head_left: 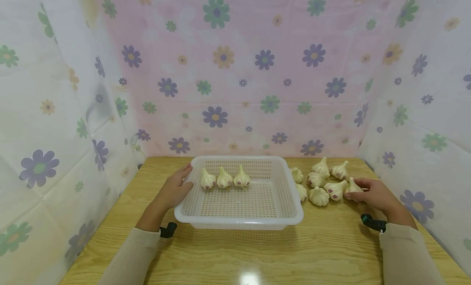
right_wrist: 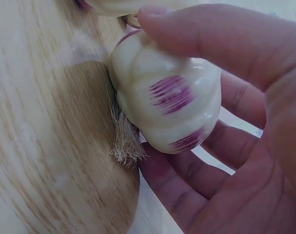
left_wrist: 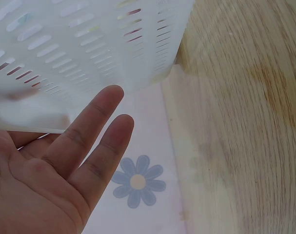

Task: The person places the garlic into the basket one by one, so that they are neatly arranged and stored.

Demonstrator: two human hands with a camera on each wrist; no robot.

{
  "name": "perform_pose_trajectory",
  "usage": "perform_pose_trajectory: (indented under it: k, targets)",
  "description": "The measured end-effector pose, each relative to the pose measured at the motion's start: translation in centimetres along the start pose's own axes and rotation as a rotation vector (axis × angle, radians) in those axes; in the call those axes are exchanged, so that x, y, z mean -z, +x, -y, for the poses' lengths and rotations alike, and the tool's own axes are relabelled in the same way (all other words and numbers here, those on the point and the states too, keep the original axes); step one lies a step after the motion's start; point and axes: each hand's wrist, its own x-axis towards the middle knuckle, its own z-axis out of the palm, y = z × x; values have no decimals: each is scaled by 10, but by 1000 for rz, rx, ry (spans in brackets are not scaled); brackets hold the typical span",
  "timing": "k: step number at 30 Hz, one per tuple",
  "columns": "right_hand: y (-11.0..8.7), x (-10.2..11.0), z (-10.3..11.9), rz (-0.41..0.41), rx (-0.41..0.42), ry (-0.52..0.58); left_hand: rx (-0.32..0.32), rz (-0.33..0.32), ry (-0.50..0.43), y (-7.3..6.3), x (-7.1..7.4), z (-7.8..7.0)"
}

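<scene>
Hands (head_left: 376, 196) apart, held garlic (head_left: 354, 187) upright, stem-up

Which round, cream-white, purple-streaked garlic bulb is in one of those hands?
The rightmost bulb, pinched by the right hand; no other is held.

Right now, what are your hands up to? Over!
Left hand touching the basket. Right hand gripping a garlic bulb. Three bulbs inside. Loose bulbs between right hand and basket.
</scene>
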Motion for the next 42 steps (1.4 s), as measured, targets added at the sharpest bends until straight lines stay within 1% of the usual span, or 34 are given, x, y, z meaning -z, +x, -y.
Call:
perform_pose_trajectory:
  k: [11, 19, 37, 42]
  targets:
    - [-2, 3, 0, -21, -7, -27, -1, -1, 1, -1, 1, -2]
    - [-7, 12, 8, -58, 26, -2, 11, 3, -9, -2, 1, -4]
    - [-14, 27, 29, -69, 0, -4, -13, -2, 0, 0, 0, 1]
    - [-17, 29, 35, -82, 0, -10, -5, 2, -6, -1, 0, 0]
